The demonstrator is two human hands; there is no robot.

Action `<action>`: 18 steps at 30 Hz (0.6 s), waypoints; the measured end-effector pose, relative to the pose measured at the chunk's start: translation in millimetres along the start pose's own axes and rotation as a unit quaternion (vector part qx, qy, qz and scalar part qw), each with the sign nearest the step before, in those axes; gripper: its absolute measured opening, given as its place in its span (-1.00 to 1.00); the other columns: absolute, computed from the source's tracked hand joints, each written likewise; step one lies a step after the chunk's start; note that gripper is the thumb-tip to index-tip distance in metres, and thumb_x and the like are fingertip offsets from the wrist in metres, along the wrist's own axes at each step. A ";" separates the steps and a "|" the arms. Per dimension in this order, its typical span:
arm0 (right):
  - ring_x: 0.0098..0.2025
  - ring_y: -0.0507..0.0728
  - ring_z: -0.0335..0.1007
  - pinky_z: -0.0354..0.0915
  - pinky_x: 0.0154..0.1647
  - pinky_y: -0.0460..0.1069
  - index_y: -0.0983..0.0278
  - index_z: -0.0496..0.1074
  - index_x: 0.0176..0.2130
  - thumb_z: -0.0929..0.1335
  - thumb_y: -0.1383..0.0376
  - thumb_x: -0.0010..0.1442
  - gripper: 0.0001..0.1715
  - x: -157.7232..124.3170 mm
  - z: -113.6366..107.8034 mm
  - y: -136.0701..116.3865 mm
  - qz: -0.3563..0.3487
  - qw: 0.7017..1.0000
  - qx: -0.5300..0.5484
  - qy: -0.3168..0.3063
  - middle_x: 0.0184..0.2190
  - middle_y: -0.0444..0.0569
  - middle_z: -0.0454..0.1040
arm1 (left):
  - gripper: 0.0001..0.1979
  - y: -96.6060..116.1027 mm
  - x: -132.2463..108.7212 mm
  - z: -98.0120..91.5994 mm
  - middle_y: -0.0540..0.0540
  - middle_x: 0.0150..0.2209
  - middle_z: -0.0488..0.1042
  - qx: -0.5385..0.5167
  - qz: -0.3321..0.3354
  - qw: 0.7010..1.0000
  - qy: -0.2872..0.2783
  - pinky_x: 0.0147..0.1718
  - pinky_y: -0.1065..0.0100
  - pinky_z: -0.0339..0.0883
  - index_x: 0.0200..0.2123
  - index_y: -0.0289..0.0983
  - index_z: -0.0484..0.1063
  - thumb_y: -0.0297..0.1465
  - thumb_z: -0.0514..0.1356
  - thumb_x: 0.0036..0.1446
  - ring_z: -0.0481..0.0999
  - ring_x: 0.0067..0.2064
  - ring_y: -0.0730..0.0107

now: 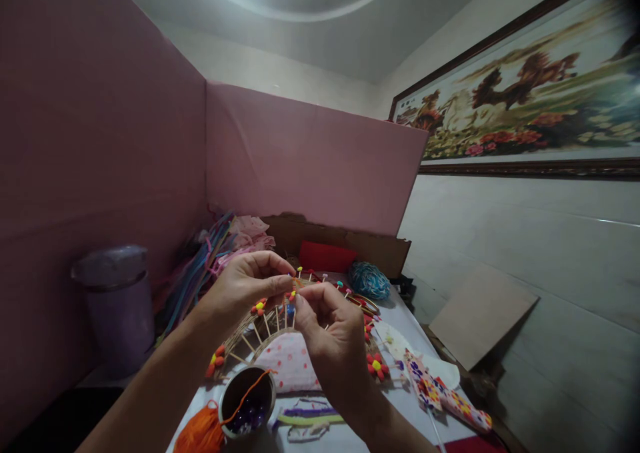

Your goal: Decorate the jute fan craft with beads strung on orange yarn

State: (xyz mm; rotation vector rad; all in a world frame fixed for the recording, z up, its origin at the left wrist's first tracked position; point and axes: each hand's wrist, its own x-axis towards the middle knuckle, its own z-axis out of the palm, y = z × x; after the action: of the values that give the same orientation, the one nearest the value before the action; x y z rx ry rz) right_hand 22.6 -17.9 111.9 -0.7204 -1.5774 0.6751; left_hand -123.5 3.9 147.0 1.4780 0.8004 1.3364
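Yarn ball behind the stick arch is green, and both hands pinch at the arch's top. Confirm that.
Not quite: the yarn ball behind the stick arch is blue, not green, as the head view shows. The rest holds: the left hand and the right hand both pinch at the arch's top.

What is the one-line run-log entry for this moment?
left hand: pinching stick arch top | right hand: pinching same spot | near: bead cup, orange yarn
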 end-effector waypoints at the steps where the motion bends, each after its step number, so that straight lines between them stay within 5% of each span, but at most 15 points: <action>1: -0.55 -0.02 0.17 0.12 -0.55 -0.10 0.29 0.36 -0.40 0.30 0.25 0.18 -0.83 0.0 0.2 -0.2 -0.001 1.000 -0.003 -0.003 -0.56 -0.15 0.32 | -0.82 0.0 0.1 0.0 0.04 -0.61 0.39 0.001 0.000 1.000 -0.001 -0.63 0.53 0.16 -0.44 -0.34 0.45 -0.37 0.35 -0.12 0.30 -0.61 0.60; 18: -0.56 -0.02 0.16 0.10 -0.57 -0.12 0.27 0.31 -0.37 0.27 0.22 0.23 -0.82 3.8 0.4 9.0 -0.004 0.999 -0.027 0.044 -0.58 -0.20 0.28 | -0.80 -4.5 1.4 0.5 0.03 -0.64 0.39 0.051 -0.018 0.997 -0.049 -0.68 0.51 0.10 -0.46 -0.33 0.44 -0.33 0.34 -0.11 0.30 -0.63 0.56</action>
State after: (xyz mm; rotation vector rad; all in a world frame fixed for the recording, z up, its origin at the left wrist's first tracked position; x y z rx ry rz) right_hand 22.5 -9.3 107.4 -0.7743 -1.5228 0.5892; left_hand -122.2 6.6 143.3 1.5900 0.8381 1.2016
